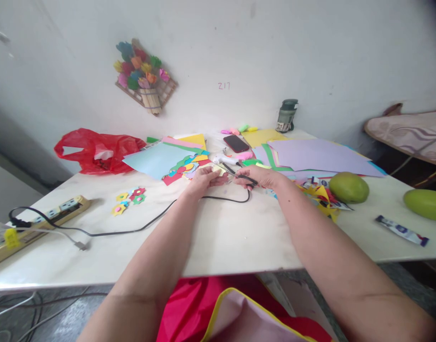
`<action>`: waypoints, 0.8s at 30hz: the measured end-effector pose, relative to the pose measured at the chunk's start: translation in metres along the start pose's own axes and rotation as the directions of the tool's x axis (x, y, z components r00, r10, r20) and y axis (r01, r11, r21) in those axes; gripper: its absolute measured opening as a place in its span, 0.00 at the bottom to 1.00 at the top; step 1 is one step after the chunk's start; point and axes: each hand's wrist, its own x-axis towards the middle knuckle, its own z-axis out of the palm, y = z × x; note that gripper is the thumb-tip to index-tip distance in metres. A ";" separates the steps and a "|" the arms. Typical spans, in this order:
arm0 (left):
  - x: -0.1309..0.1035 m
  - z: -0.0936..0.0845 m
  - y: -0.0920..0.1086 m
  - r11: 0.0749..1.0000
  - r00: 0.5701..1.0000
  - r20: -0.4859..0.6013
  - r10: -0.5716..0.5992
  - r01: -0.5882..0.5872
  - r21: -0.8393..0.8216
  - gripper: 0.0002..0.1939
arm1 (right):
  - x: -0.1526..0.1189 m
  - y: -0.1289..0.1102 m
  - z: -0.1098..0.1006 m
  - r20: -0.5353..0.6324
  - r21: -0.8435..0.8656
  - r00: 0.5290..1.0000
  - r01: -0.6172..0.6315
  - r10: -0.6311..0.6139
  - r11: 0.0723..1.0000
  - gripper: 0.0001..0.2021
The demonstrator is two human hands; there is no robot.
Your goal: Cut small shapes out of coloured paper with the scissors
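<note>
Near the middle of the table, my left hand [206, 179] pinches a small piece of pale yellow paper [221, 170]. Black-handled scissors [249, 180] are in my right hand [262, 175], their blades pointing left at the paper. Whether the blades touch the paper is too small to tell. Just beyond my hands lies a white glue gun [225, 160]. Left of my left hand are colourful paper cut-outs [187, 167], and finished-looking paper flowers [130, 199] sit farther left.
Coloured paper sheets [321, 156] lie right, with a light blue sheet [154, 159] left. A phone [236, 143] and bottle [287, 116] stand behind. A black cord [132, 232] runs to the power strip [61, 213]. Green mangoes [349, 187], paper scraps [321, 197] and a red bag [97, 152] flank the work area.
</note>
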 end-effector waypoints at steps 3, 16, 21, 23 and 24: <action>0.000 0.001 0.000 1.000 1.000 -0.003 0.001 -0.001 -0.005 0.14 | -0.001 -0.002 0.001 -0.006 0.001 1.000 -0.002 0.002 1.000 0.19; -0.001 0.001 0.001 1.000 0.999 -0.032 -0.005 0.005 -0.011 0.13 | 0.000 -0.001 0.001 0.011 -0.002 1.000 0.023 -0.023 1.000 0.19; -0.001 0.002 0.001 1.000 0.999 -0.037 -0.001 0.001 -0.014 0.13 | -0.006 -0.009 0.001 0.000 -0.005 1.000 -0.002 0.002 1.000 0.19; -0.001 0.002 0.001 1.000 0.999 -0.037 0.001 -0.002 -0.016 0.14 | -0.009 -0.013 0.002 -0.006 -0.009 1.000 -0.005 0.004 1.000 0.19; -0.001 0.002 0.001 1.000 0.999 -0.036 0.002 -0.002 -0.016 0.14 | -0.010 -0.014 0.002 -0.008 -0.008 1.000 -0.007 0.007 1.000 0.18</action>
